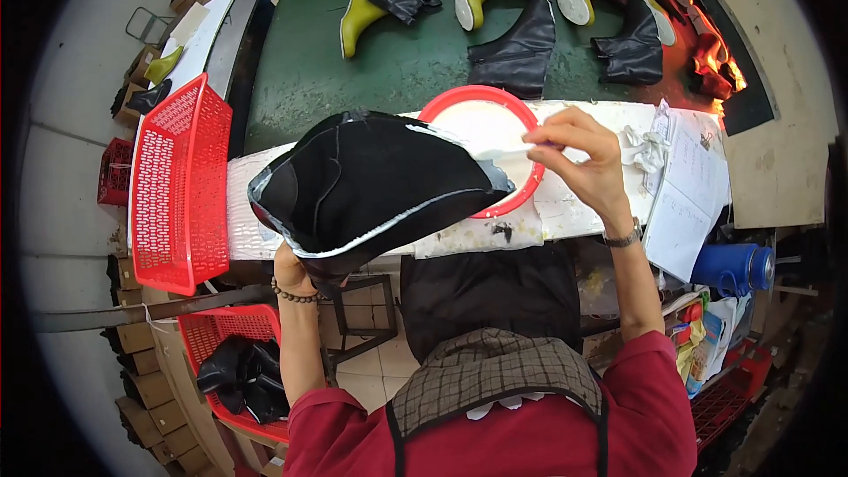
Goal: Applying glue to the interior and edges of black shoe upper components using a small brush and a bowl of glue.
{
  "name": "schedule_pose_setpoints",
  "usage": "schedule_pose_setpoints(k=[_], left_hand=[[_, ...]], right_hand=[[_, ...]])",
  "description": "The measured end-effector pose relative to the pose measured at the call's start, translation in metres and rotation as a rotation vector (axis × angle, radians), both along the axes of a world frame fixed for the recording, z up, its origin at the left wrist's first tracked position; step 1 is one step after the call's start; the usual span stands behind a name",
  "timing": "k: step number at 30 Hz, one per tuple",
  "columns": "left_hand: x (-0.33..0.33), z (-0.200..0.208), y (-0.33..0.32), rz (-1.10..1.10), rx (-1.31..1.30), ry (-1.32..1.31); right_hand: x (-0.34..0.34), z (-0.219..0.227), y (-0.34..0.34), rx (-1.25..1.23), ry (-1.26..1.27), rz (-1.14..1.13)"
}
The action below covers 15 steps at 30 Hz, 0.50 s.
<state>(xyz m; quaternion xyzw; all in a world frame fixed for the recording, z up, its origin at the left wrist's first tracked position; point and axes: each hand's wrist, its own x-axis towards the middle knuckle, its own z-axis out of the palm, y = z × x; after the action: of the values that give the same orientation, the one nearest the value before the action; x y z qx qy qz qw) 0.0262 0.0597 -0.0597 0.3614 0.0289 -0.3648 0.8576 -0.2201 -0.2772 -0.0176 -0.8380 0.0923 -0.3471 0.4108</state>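
Note:
My left hand (pixel 292 270) grips a black boot upper (pixel 380 181) from underneath, fingers partly hidden by it. White paste lines the upper's lower edge and part of its top edge. It is tilted sideways above the white bench, its narrow end over a red-rimmed basin (pixel 430 115) of white liquid. Above the basin's right side, my right hand (pixel 579 155) is closed in a pinch. Something thin and pale seems to be between its fingertips; against the white liquid I cannot make out its kind.
A green conveyor belt (pixel 300 62) beyond the bench carries black boots (pixel 517 49) and yellow-green lasts (pixel 360 22). Left stands a red basket (pixel 181 185); a lower one (pixel 230 314) holds black pieces. Papers (pixel 685 185), crumpled tissue (pixel 645 150) and a blue flask (pixel 731 268) are at right.

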Motion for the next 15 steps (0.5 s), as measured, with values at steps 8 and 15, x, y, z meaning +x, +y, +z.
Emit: schedule_pose_setpoints(k=[8,15], left_hand=[[0.001,0.023,-0.003,-0.339,0.092,-0.011],[-0.011,0.035,-0.013,-0.661,0.229,-0.136]], right_hand=[[0.005,0.003,0.001,-0.008,0.035,0.009],[0.031,0.022,-0.007,-0.12,0.039,0.116]])
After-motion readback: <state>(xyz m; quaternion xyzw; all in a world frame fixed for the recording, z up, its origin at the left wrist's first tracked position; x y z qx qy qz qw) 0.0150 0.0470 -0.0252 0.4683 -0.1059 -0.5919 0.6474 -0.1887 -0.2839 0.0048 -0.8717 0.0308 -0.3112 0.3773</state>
